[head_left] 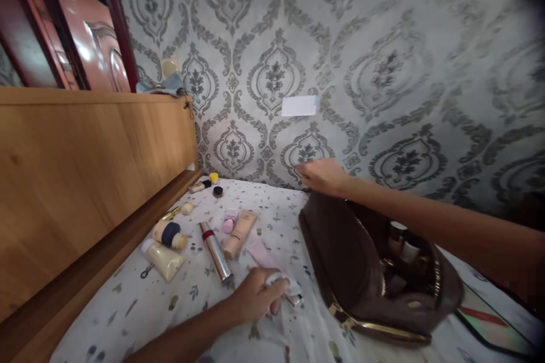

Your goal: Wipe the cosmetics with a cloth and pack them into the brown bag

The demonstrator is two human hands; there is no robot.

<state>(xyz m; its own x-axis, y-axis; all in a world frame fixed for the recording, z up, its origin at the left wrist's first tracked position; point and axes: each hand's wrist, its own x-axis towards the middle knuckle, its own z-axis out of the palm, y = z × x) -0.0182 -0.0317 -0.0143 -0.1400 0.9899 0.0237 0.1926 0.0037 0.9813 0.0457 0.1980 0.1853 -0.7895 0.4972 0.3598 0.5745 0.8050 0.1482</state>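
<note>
My left hand (pixel 258 296) is closed on a crumpled white tissue (pixel 283 281), low over the patterned sheet. Under and beside it lie a pale pink tube (pixel 260 253) and a small item with a shiny end, partly covered. My right hand (pixel 324 176) is closed above the far edge of a brown makeup bag (pixel 336 255); what its fingers hold, if anything, is hidden. The bag is unzipped, with several small bottles (pixel 397 233) inside. Left of my left hand lie a silver tube with a red band (pixel 216 254) and a peach squeeze tube (pixel 240 233).
More cosmetics lie along the wooden board (pixel 97 164): a cream tube (pixel 164 259), a navy-banded bottle (pixel 170 234), a black lid (pixel 217 191) and a yellow cap (pixel 213 177). A phone-like flat device (pixel 496 320) is right of the bag. Patterned wallpaper (pixel 275 68) rises behind.
</note>
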